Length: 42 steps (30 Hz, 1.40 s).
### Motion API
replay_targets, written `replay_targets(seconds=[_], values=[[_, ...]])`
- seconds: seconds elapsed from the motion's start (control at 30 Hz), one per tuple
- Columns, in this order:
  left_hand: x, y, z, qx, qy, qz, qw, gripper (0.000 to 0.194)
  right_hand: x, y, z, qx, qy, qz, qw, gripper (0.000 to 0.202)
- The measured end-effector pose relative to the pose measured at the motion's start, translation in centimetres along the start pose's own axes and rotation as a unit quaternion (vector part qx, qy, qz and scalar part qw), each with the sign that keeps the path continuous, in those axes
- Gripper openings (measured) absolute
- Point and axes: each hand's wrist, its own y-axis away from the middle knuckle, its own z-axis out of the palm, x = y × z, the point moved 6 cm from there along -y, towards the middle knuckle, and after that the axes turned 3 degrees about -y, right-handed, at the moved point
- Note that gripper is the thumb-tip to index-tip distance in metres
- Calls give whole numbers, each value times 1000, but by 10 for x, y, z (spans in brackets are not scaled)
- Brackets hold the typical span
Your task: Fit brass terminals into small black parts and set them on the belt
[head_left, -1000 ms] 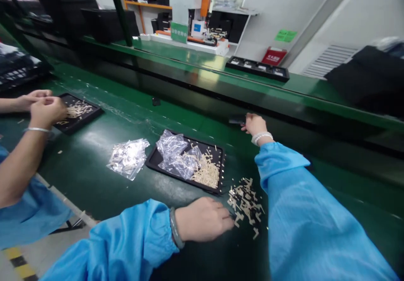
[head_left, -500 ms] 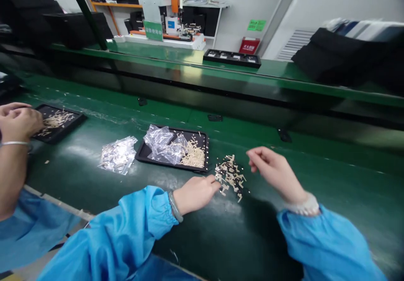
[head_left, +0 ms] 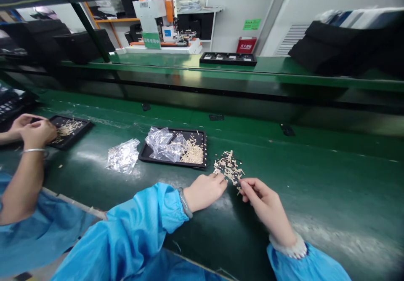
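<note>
The green worktop [head_left: 331,180] spans the frame. Left of centre on it lies the black tray [head_left: 147,154], its long side running nearly across the picture, with clear plastic bags [head_left: 164,146] in its left part and cream pieces [head_left: 193,152] heaped at its right end.

Below and right of the tray, the right hand [head_left: 263,199] comes in from the lower right, thumb and forefinger drawn close together, pointing up and left. The left hand [head_left: 206,191] comes from the lower left, fingers bent down and inward. Whether either hand has hold of a piece is too small to tell.

The loose pile [head_left: 229,167] sits right of centre, just beside the tray's right end and apart from it. It lies up and right from the left hand, up and left from the right hand; both sets of fingertips overlap its lower edge in this view, so neither hand is plainly nearer. Its strips point in mixed directions, sharing no long axis; small dark bits show among them.
</note>
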Motion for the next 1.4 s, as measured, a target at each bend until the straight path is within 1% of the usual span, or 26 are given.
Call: replay_targets(seconds=[0.13,0.2,0.3,0.33,0.4,0.47,0.53,0.6,0.63,0.7,0.77,0.83,0.9,0.97,1.1,1.2,1.27,1.3,1.33,1.37,1.4], values=[[10,-5,-7,12,-38,79,996,15,2,-2,-1,5,-20,4,1000,28],[12,-10,-10,16,-42,106,993,16,3,-3,-2,12,-30,10,999,29],[13,-17,-9,18,-44,137,989,17,2,-4,-4,17,-40,15,999,31],[11,-17,-8,21,-43,142,989,17,1,-5,-5,18,-41,15,999,31],[5,-17,-9,39,-32,128,990,16,1,-5,-6,19,-43,15,999,31],[-5,-12,-15,73,2,98,992,17,0,-4,-5,20,-49,17,998,31],[-13,-5,-24,120,57,75,988,19,-1,-4,-1,14,-72,25,997,32],[-18,3,-34,170,102,80,977,20,-3,-4,10,-19,-124,46,991,36],[-18,6,-38,195,110,89,970,21,-4,-3,19,-51,-158,65,984,37],[-14,14,-47,233,92,125,960,21,-6,1,38,-132,-228,113,958,37],[-7,22,-52,250,43,176,951,22,-9,6,53,-194,-283,157,926,37],[-1,31,-55,246,-13,220,944,21,-11,9,59,-214,-310,183,908,35],[1,41,-56,234,-57,243,940,17,-12,11,60,-216,-307,197,906,32],[0,51,-56,223,-80,252,938,15,-13,11,62,-226,-285,201,910,33],[-3,65,-54,218,-88,283,930,15,-17,12,69,-269,-244,200,910,36],[-6,70,-55,223,-82,305,922,17,-20,11,75,-291,-209,196,913,33],[-9,70,-55,225,-74,292,927,18,-24,5,75,-275,-184,180,926,32],[-13,67,-55,226,-61,263,936,18,-27,0,73,-249,-179,162,938,31],[-19,64,-56,232,-33,212,949,19,-31,-6,70,-212,-179,138,951,31],[-28,60,-56,241,16,140,960,21,-36,-12,66,-165,-183,109,963,30],[-38,56,-55,254,90,53,962,23,-41,-18,61,-113,-188,79,973,29]])
